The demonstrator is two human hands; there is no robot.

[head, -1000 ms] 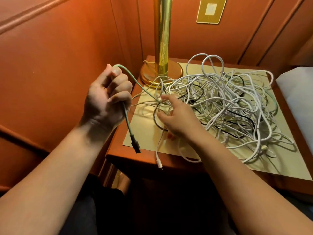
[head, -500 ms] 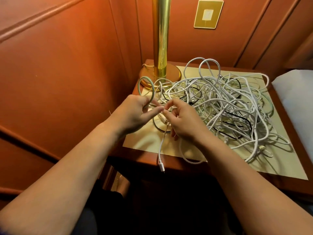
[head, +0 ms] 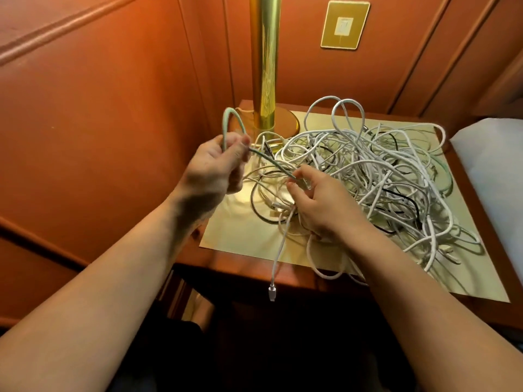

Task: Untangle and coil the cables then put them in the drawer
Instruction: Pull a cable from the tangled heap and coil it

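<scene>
- A person's two bare forearms reached from the bottom of the view toward a wooden bedside table (head: 283, 275) set in a corner of orange-brown panelled wall.
- The left hand (head: 215, 165) was raised over the table's left edge, fingers curled round a pale green cable (head: 226, 123), which rose in a small loop above the knuckles.
- From that hand the green cable ran down and right to the right hand (head: 319, 202), whose thumb and fingertips pinched it just at the near left edge of the pile.
- A large tangle of cables (head: 382, 171), mostly white with a few black strands, lay on a shiny gold mat (head: 240, 236) covering the tabletop.
- One white cable end (head: 272, 292) hung over the table's front edge, its plug dangling.
- A brass lamp post (head: 264, 60) stood on its round base at the back left of the table, touching the tangle's edge.
- A gold wall plate (head: 345, 24) sat on the wall behind.
- A white surface (head: 495, 165) showed at the right edge.
</scene>
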